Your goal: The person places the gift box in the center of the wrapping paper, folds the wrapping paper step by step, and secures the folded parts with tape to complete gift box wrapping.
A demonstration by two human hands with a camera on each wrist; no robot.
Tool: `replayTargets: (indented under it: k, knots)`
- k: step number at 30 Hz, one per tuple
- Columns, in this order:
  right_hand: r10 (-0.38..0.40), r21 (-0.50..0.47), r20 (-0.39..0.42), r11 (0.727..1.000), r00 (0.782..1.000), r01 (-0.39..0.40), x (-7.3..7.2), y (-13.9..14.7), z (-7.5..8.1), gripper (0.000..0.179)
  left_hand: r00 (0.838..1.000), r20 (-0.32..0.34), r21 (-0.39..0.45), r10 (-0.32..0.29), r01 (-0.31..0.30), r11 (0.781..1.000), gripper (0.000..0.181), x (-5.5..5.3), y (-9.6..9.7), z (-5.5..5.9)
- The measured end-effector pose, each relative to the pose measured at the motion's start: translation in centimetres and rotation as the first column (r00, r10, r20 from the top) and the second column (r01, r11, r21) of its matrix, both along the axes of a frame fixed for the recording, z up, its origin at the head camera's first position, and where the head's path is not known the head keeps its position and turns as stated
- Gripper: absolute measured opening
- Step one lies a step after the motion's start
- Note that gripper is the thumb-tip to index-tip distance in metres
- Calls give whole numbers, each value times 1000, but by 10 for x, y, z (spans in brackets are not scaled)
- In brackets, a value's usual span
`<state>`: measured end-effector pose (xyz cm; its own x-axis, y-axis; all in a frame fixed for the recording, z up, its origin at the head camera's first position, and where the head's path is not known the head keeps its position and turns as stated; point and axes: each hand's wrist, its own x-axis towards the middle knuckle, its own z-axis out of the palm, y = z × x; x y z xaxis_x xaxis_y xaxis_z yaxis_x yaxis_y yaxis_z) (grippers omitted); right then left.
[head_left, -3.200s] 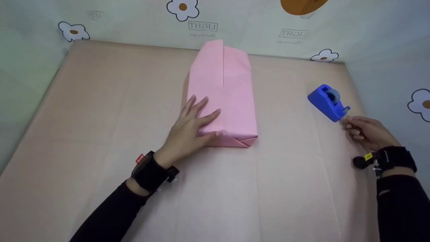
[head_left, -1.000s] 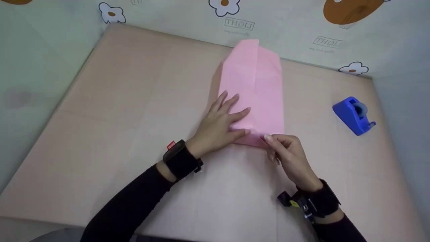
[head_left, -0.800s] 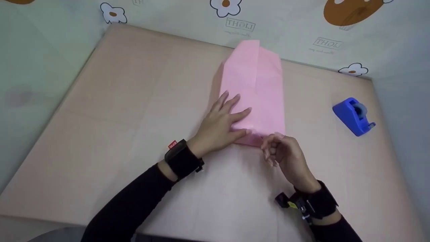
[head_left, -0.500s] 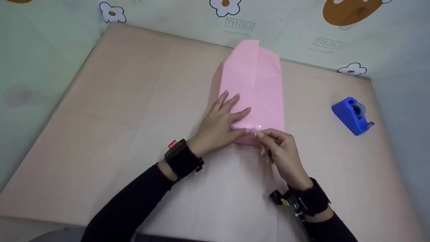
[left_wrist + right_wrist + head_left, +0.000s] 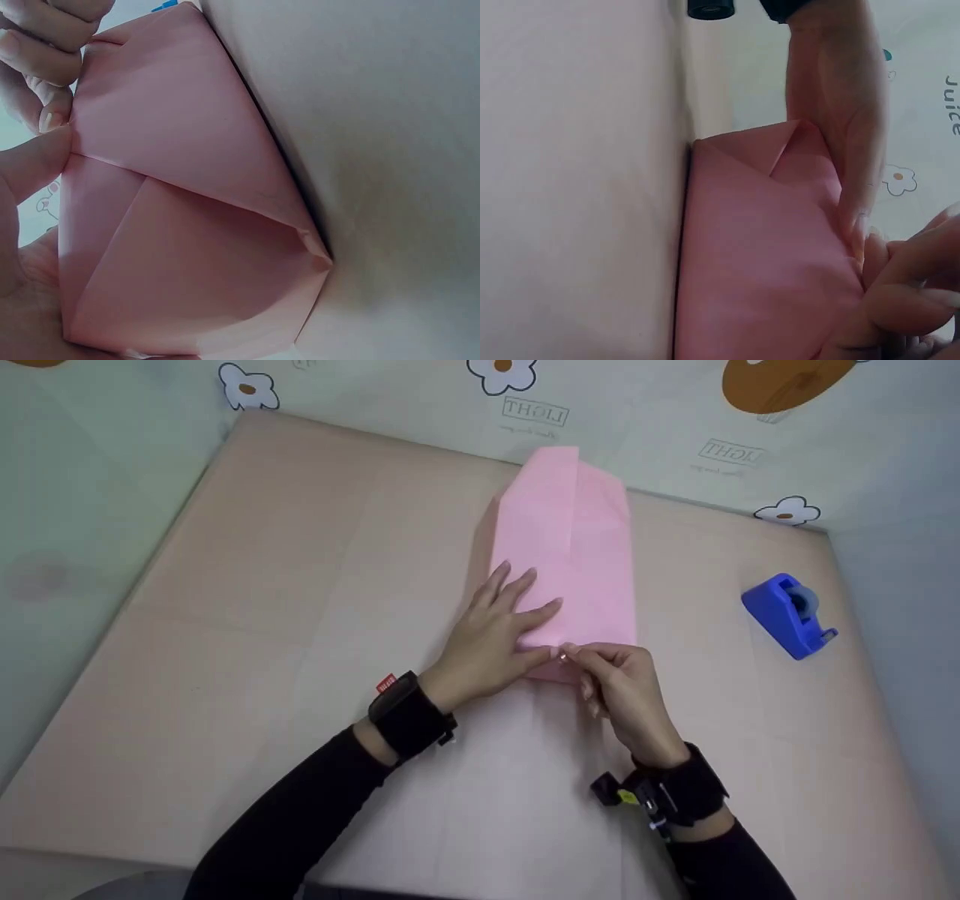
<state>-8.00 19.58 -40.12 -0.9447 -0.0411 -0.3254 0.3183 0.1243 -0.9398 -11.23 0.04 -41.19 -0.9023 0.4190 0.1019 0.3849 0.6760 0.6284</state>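
Observation:
A box-shaped package (image 5: 600, 577) wrapped in pink paper lies on the table with its folded end toward me. My left hand (image 5: 480, 649) rests spread over its near left part, the thumb along the near edge. Beside that thumb, my right hand (image 5: 626, 682) pinches a small shiny piece of clear tape (image 5: 563, 658) at the package's edge. Triangular folds of the end face (image 5: 187, 247) show in the left wrist view, one flap gaping slightly. In the right wrist view the right fingers partly hide the package (image 5: 757, 240), and the tape cannot be made out.
A blue tape dispenser (image 5: 784, 619) with a roll in it stands to the right on the cloth-covered table (image 5: 300, 585). Behind the far edge hangs a pale curtain (image 5: 637, 427) printed with flowers.
From the dispenser, my right hand has come left to the package's near edge with the tape, then shifted up to the left thumb. The left hand stays on the package.

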Motion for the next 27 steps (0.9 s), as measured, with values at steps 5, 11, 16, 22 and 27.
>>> replayTargets:
  k: [5, 11, 16, 22, 27]
  knots:
    - [11, -17, 99, 1000, 995, -9, -6, 3, 9, 21, 999, -44, 2, -8, 8, 1000, 61, 1, 2, -2]
    - [27, -35, 200, 999, 979, -21, -11, 2, 16, 23, 997, -73, 141, 17, -6, 990, 62, 3, 3, -4]
    - [45, -36, 218, 999, 975, -38, -11, 1, 17, 21, 997, -80, 231, 21, -2, 973, 42, 5, 2, -7]
    - [39, -25, 206, 999, 978, -34, -10, 2, 17, 20, 997, -73, 210, -4, 19, 977, 26, 5, 1, -8]
    - [59, -46, 206, 998, 977, -51, -6, 5, 19, 21, 999, -32, 196, -22, 28, 980, 25, 4, 0, -5]
